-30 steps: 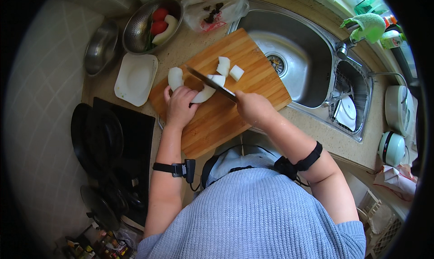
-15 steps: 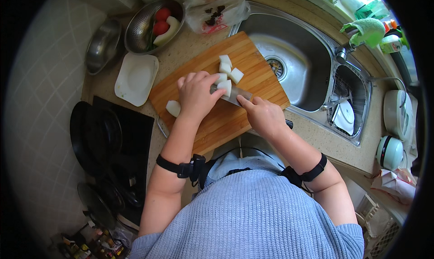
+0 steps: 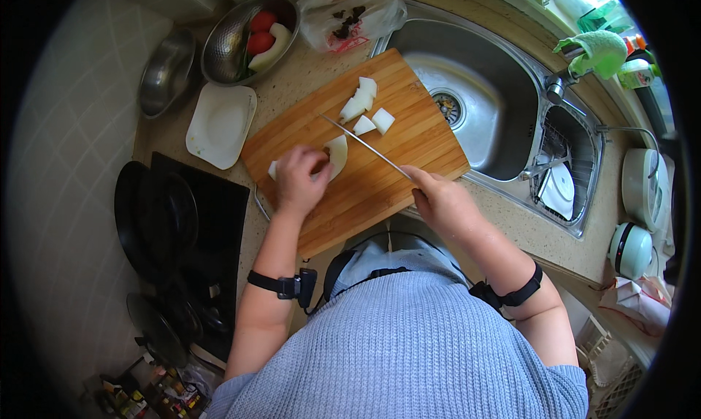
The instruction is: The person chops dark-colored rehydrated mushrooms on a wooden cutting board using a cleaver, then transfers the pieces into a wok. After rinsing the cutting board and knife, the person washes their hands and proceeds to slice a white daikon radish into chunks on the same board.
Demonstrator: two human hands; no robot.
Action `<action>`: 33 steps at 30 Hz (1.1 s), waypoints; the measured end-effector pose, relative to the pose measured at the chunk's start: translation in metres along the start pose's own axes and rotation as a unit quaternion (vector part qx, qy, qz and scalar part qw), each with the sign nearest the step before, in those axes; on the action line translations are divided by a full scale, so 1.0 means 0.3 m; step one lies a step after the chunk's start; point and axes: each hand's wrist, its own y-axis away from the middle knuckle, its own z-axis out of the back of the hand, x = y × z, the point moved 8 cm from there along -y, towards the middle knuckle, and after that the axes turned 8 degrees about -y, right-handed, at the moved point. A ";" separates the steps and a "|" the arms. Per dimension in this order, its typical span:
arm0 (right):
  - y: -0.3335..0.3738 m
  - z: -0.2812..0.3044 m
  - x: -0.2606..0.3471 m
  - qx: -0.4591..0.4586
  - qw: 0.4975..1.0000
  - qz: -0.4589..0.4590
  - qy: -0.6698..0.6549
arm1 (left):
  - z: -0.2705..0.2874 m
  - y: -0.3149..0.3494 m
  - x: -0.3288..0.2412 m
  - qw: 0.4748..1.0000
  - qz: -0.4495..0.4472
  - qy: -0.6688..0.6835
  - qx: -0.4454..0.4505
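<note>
My right hand point(image 3: 444, 202) grips a kitchen knife point(image 3: 372, 148), its narrow edge seen from above, over a wooden cutting board point(image 3: 365, 200). The fingers of my left hand point(image 3: 301, 179) are curled and slightly blurred, holding the edge of a curved piece of pale white vegetable point(image 3: 338, 156). Another white piece point(image 3: 272, 170) is partly hidden behind that hand. Beyond the blade lie several cut chunks: a clustered row point(image 3: 358, 103), one loose chunk point(image 3: 383, 120) and a smaller one point(image 3: 364, 125).
A steel sink point(image 3: 482, 83) adjoins the board on the right. At the far left stand a metal bowl point(image 3: 219, 50) with red tomatoes and a pale slice, and a white dish point(image 3: 219, 127). A black pan point(image 3: 139, 222) sits left of the board; a plastic bag point(image 3: 380, 24) lies behind.
My left hand has left the cut chunks and moved down-left, now with the curved piece. The knife has shifted and turned edge-on, apart from the chunks. The cut chunks stand uncovered.
</note>
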 end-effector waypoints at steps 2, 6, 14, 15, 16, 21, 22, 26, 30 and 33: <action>-0.008 -0.029 0.024 0.030 1.000 -0.005 0.000 | -0.043 0.037 -0.009 0.999 0.011 0.030 0.003; -0.017 -0.050 0.075 0.079 0.995 -0.001 0.063 | -0.089 0.047 -0.031 0.999 0.021 -0.024 0.005; -0.058 -0.018 0.085 0.113 0.988 0.015 0.107 | -0.049 0.047 -0.052 0.997 -0.033 -0.027 -0.064; -0.066 -0.021 0.083 0.108 0.988 0.016 0.106 | -0.050 0.051 -0.050 0.996 -0.032 -0.026 -0.077; -0.070 -0.036 0.078 0.116 0.987 0.010 0.112 | -0.057 0.054 -0.046 0.996 -0.028 -0.028 -0.074; -0.155 -0.169 0.042 0.138 0.978 -0.052 0.145 | -0.082 0.068 -0.029 0.997 -0.004 -0.057 -0.042; -0.183 -0.181 0.041 0.128 0.983 -0.041 0.127 | -0.074 0.068 -0.030 0.997 -0.006 -0.056 -0.048; -0.242 -0.172 0.012 0.102 0.990 -0.030 0.095 | -0.068 0.031 -0.033 0.996 0.024 -0.060 -0.066; -0.211 -0.089 0.027 0.025 0.998 -0.008 0.052 | -0.073 -0.005 -0.014 0.989 0.082 -0.078 -0.098; -0.173 -0.070 0.064 0.023 0.998 0.006 0.052 | -0.065 0.009 0.002 0.991 0.082 -0.059 -0.091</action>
